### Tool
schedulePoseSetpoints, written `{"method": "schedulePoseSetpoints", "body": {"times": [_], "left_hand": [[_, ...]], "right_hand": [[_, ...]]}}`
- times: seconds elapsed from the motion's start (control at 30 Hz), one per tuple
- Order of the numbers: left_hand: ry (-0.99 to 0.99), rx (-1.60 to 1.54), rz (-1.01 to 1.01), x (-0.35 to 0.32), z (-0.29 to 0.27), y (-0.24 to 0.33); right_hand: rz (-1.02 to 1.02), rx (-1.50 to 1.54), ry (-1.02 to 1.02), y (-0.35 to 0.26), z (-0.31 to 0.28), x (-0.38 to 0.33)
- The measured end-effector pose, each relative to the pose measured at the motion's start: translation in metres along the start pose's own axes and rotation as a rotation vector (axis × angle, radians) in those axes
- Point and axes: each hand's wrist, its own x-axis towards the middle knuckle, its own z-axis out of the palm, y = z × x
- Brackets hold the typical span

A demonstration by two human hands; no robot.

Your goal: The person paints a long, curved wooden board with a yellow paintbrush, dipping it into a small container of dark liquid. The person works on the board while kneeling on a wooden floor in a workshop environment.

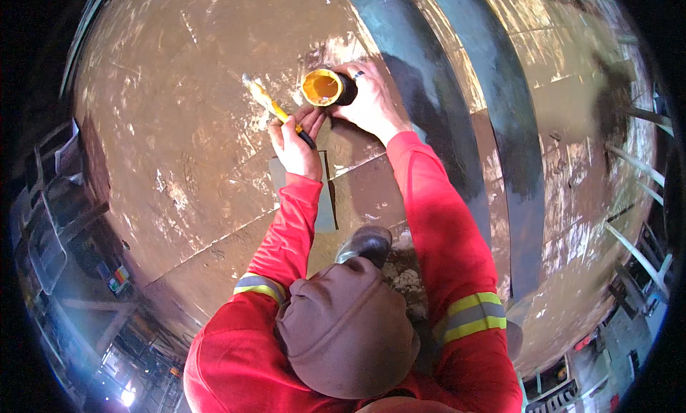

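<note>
My left hand (pixel 299 147) is closed around a slim yellow tool (pixel 277 111) with a black end and a pale tip pointing up and left. Whether it is a brush or a knife I cannot tell. My right hand (pixel 368 102) grips a dark round cup (pixel 349 90) from its right side. The cup's mouth faces up and left, showing an uneven yellow rim and an orange-yellow inside. My left fingertips are close under the cup; whether they touch it I cannot tell.
Beneath is a brown, scuffed metal-like surface (pixel 179 127) with seams. Two long dark grey strips (pixel 457 127) curve down its right side. A flat grey strip (pixel 325 206) lies below my left hand. A dark boot (pixel 368 243) shows below. Metal frames (pixel 53 227) and pale bars (pixel 636 249) line the sides.
</note>
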Motion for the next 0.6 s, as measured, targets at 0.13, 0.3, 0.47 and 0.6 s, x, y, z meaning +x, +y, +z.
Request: {"method": "schedulePoseSetpoints", "body": {"times": [0.13, 0.3, 0.47, 0.6], "left_hand": [[-0.008, 0.035, -0.023, 0.006, 0.000, 0.000], [-0.010, 0.039, -0.069, 0.012, -0.024, -0.007], [-0.167, 0.176, -0.075, -0.034, -0.012, 0.002], [-0.217, 0.260, -0.100, -0.074, -0.017, 0.014]], "right_hand": [[0.005, -0.022, 0.091, -0.002, 0.001, -0.005], [0.039, -0.048, 0.173, -0.004, 0.006, -0.027], [0.099, 0.009, 0.297, -0.015, -0.012, -0.078], [0.183, 0.024, 0.378, -0.038, -0.041, -0.143]]}}
